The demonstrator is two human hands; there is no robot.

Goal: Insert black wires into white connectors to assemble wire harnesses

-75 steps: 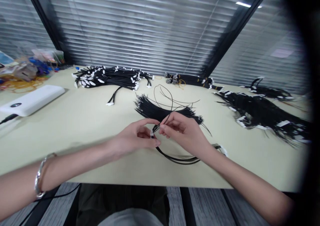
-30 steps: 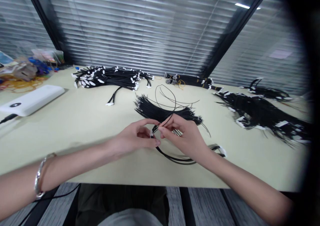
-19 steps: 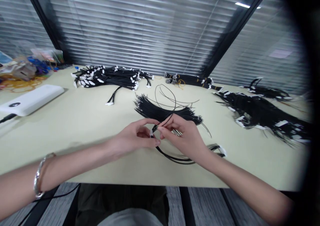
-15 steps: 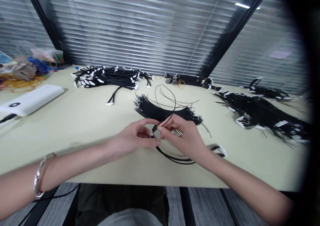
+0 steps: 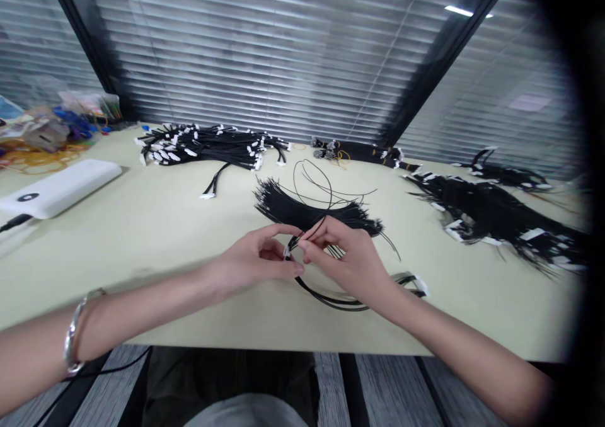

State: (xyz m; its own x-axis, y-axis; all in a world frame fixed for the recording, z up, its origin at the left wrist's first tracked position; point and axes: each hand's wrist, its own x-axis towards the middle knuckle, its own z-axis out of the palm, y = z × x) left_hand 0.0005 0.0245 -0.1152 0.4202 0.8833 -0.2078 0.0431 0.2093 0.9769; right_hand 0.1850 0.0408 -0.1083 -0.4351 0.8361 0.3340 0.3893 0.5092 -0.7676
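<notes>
My left hand (image 5: 265,254) is closed on a small white connector (image 5: 287,251) at one end of a black cable harness (image 5: 331,302). The harness curves below my right wrist to another white connector (image 5: 420,284) lying on the table. Between thumb and index finger, my right hand (image 5: 338,247) pinches a thin black wire (image 5: 331,191) right beside the connector. The wire's free length loops up over the table. Just behind my hands lies a bundle of loose black wires (image 5: 307,210), partly covered by my right hand.
Cables with white connectors (image 5: 203,145) are piled at the back, and tied bundles (image 5: 359,152) lie beside them. More black cables (image 5: 501,216) spread out on the right. A white power bank (image 5: 61,187) sits left, near yellow rubber bands (image 5: 51,159).
</notes>
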